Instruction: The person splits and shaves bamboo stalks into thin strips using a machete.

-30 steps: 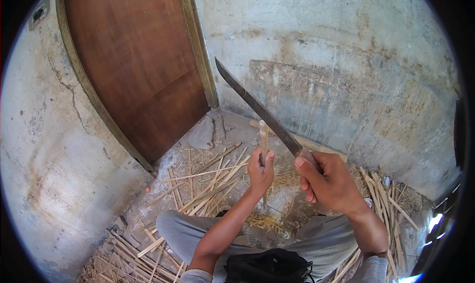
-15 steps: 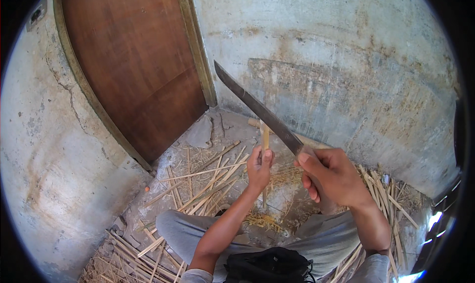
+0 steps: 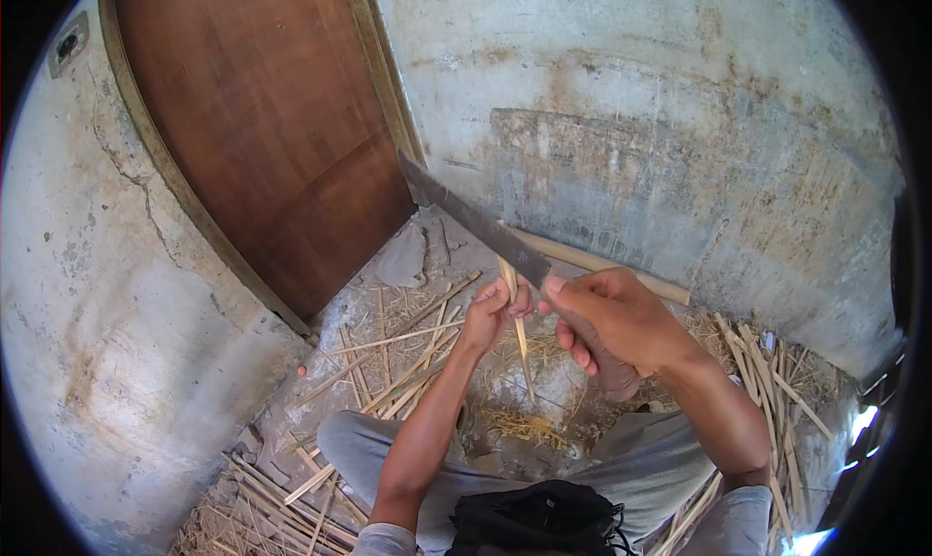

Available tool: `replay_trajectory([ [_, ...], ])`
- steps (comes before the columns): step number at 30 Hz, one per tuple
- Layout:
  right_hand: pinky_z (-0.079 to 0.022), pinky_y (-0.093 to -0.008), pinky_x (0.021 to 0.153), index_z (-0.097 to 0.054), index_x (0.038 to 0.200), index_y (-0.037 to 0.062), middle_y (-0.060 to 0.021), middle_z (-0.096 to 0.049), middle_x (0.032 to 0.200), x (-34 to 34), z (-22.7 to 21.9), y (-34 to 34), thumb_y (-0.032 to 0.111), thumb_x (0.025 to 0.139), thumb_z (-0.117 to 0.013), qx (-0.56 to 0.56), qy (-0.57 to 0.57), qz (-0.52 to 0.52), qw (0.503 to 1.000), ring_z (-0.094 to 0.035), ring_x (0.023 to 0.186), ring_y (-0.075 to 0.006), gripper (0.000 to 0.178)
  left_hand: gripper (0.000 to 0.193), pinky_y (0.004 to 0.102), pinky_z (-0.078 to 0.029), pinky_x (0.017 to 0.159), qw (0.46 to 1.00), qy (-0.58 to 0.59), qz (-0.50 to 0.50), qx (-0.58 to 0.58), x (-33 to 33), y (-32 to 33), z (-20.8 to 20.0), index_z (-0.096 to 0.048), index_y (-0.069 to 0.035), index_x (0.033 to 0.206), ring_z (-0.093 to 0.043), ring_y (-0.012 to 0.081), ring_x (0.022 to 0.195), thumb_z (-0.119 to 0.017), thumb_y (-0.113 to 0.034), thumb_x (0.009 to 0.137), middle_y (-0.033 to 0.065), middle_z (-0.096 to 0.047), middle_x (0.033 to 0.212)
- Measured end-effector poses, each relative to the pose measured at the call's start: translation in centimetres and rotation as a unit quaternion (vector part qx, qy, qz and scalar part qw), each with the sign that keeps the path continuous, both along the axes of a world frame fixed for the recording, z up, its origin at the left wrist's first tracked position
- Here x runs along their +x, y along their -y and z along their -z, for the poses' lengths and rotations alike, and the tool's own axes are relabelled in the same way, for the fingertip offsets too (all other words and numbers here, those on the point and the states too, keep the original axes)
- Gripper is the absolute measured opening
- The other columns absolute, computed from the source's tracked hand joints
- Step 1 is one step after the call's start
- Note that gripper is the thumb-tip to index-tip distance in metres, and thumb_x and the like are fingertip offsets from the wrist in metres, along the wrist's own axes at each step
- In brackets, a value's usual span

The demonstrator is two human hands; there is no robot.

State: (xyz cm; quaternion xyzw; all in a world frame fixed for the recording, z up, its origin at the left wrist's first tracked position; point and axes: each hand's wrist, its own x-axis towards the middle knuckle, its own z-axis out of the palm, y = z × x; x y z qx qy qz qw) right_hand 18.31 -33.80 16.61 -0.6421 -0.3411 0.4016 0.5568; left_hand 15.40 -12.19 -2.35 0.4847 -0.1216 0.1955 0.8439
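Note:
My left hand (image 3: 492,313) is closed around a thin, pale bamboo strip (image 3: 524,350), whose lower end points down toward the floor between my legs. In my right hand (image 3: 626,321) is the handle of a machete (image 3: 471,218), with the long dark blade slanting up and to the left. The blade crosses the strip's upper end just above my left fist; whether it touches or cuts into it I cannot tell.
Loose strips (image 3: 403,386) lie left of centre, with a bundle of strips (image 3: 762,391) on the right. A pole (image 3: 650,280) rests along the base of the wall (image 3: 641,168). Shavings (image 3: 529,428) cover the floor before me; a brown door (image 3: 262,119) stands at the far left.
The machete blade has come down and lies lower across the strip. My right hand has lowered slightly, my left hand has shifted a little left, and the strip leans more.

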Motion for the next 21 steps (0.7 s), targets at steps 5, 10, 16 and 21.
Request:
replay_trajectory([
  [5,-0.043,-0.0249,0.042,-0.063,0.098,-0.0044,-0.0047,-0.057,0.064,-0.4,1.5,-0.1,0.038,0.099,-0.054,-0.012,0.005,-0.011,1.000,-0.053,0.048,-0.0102,0.044,0.028,0.0324,-0.045,0.077,0.999,0.001,-0.041,0.017,-0.2,0.3,0.0,-0.056,0.000,0.111,-0.056,0.0155,0.083,-0.054,-0.026,0.099,0.0054,-0.058,0.087],
  [10,-0.042,-0.0249,0.042,-0.061,0.082,-0.0033,-0.0028,-0.056,0.063,-1.2,0.7,0.8,0.036,0.097,-0.057,0.062,0.030,0.057,0.996,-0.053,0.048,-0.0078,0.043,0.017,0.0241,-0.051,0.066,0.946,-0.008,-0.276,0.170,-0.6,3.0,-0.9,-0.054,-0.001,0.104,-0.063,0.0101,0.072,-0.061,-0.014,0.097,0.0046,-0.062,0.081],
  [16,-0.041,-0.0234,0.043,-0.062,0.084,-0.0023,-0.0008,-0.056,0.063,-1.9,0.3,1.0,0.032,0.098,-0.057,0.067,0.116,0.083,0.987,-0.053,0.049,-0.0065,0.038,0.014,0.0232,-0.050,0.061,0.920,-0.008,-0.344,0.186,-0.4,4.5,-0.4,-0.054,0.000,0.105,-0.061,0.0090,0.067,-0.057,-0.012,0.098,0.0034,-0.061,0.077],
  [21,-0.040,-0.0229,0.043,-0.061,0.080,-0.0014,-0.0004,-0.056,0.062,-1.3,0.2,1.1,0.031,0.097,-0.057,0.063,0.125,0.095,0.986,-0.052,0.048,-0.0055,0.037,0.014,0.0232,-0.049,0.060,0.932,-0.010,-0.319,0.173,-0.3,4.4,-0.1,-0.054,0.001,0.105,-0.060,0.0081,0.067,-0.057,-0.011,0.098,0.0033,-0.061,0.077],
])
